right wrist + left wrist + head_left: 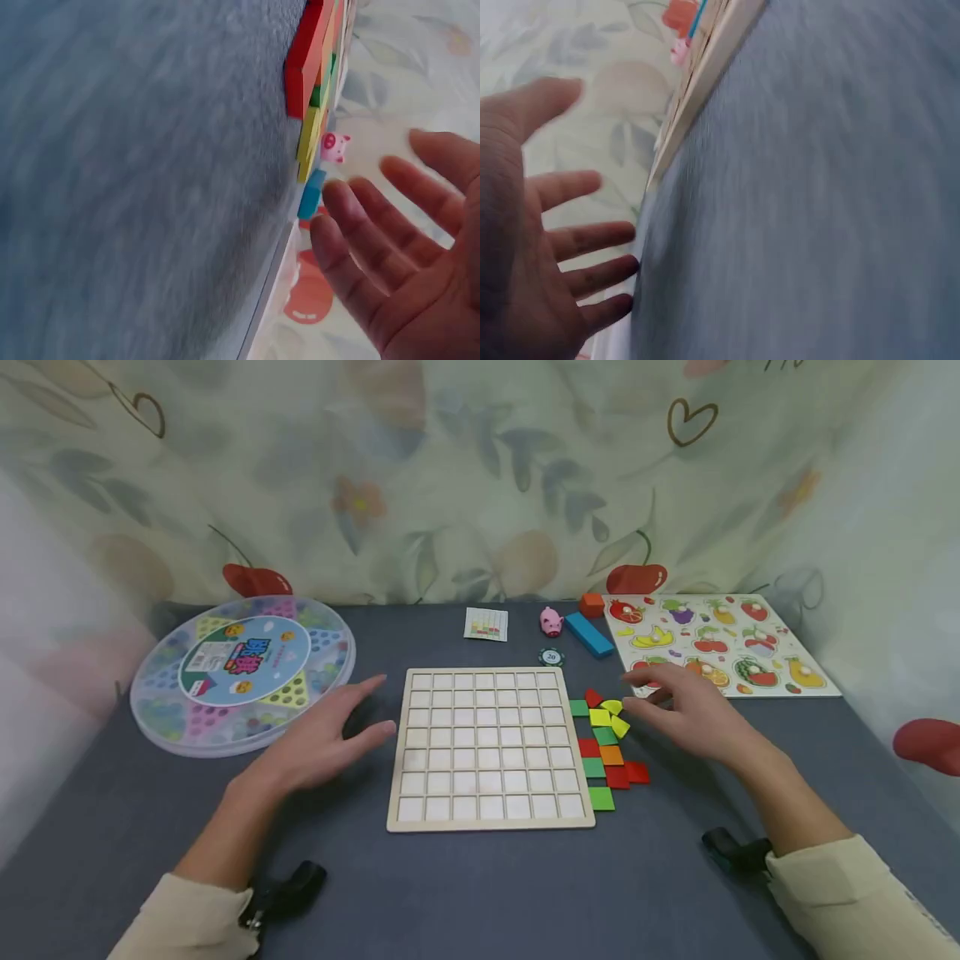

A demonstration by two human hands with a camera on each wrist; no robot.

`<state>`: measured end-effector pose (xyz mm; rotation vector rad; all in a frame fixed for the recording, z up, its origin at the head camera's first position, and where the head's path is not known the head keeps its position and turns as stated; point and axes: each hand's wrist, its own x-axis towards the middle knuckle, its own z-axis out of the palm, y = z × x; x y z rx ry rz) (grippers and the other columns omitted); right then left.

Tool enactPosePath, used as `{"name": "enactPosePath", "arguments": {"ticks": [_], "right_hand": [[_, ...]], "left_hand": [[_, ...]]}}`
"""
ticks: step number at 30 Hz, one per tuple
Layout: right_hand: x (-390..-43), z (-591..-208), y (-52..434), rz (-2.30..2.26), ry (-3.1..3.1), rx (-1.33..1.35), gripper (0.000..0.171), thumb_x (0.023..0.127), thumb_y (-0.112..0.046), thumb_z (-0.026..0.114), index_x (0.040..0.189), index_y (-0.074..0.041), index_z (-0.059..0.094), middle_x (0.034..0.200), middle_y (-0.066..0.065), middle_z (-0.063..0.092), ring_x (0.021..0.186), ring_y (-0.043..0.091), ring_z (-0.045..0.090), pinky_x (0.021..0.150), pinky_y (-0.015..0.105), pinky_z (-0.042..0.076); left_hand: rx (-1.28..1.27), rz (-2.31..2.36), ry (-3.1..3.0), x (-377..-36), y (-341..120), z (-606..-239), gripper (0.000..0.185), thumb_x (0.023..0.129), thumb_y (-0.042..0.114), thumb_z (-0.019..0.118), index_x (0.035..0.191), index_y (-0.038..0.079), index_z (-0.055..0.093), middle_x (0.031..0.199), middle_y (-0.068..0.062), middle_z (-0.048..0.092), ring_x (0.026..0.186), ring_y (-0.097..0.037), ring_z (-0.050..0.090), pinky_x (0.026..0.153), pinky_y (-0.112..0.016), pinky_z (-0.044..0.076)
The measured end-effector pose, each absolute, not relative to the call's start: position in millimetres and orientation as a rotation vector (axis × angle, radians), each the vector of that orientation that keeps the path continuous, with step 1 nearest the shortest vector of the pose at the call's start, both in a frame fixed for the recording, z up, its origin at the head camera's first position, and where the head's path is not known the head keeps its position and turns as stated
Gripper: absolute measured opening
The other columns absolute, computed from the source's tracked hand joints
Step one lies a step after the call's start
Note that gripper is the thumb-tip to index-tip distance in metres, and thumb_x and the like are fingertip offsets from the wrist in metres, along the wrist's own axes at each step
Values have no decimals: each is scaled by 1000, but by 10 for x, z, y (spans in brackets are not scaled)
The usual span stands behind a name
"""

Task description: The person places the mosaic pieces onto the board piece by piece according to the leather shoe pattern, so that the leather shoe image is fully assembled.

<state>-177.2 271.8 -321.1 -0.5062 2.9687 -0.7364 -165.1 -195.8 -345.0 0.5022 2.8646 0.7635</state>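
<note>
Left grip [318, 742] and right grip [693, 710], both spread, flanked the grid board [491, 746] short of the counter's [450, 893] far edge; only the right-wrist view showed tiles [611, 755] untouched.

Card [486, 624], far side: print too small to read. Round game box [243, 660], left: fine label text illegible. Fruit board [750, 652]: near left part hidden behind right hand [693, 714]. Both sleeves [832, 893] cut off at near edge. Left wrist view: left hand [536, 277] and grid board [705, 79] cut off, tablecloth [795, 187] blurred. Right wrist view: red tile [304, 67] cut off, right hand too.
</note>
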Motion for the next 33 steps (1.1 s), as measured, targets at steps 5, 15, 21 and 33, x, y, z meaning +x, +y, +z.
{"name": "enactPosePath", "arguments": {"ticks": [5,15,21,33], "right_hand": [[-1879,-3264,2617,-675,2863,-528,31,97,-20,71,124,-5,71,115,11,72,97,24,65,82,37,56],[-1956,-3306,2595,-505,2748,-496,36,89,-19,80,121,-4,69,98,5,66,90,20,58,74,32,51],[-2003,-3218,2627,-571,2666,-424,33,85,-24,85,103,-9,62,84,2,61,79,18,56,66,32,48],[-2115,-2921,2274,-777,2613,-487,23,94,-18,77,115,-8,75,86,4,69,76,21,61,68,31,53]], "left_hand": [[529,828,2832,-1738,-1843,-3568,72,101,53,59,160,16,41,162,-16,41,151,-40,35,121,-65,29],[693,848,2835,-1703,-1778,-3727,61,95,44,70,150,20,57,164,-19,36,155,-51,19,119,-73,18],[667,819,2832,-1717,-1805,-3752,66,93,45,72,152,23,55,167,-15,33,157,-47,15,122,-69,14],[688,833,2808,-1712,-1831,-3750,64,95,46,70,153,23,54,167,-16,32,157,-48,15,124,-69,11]]}}
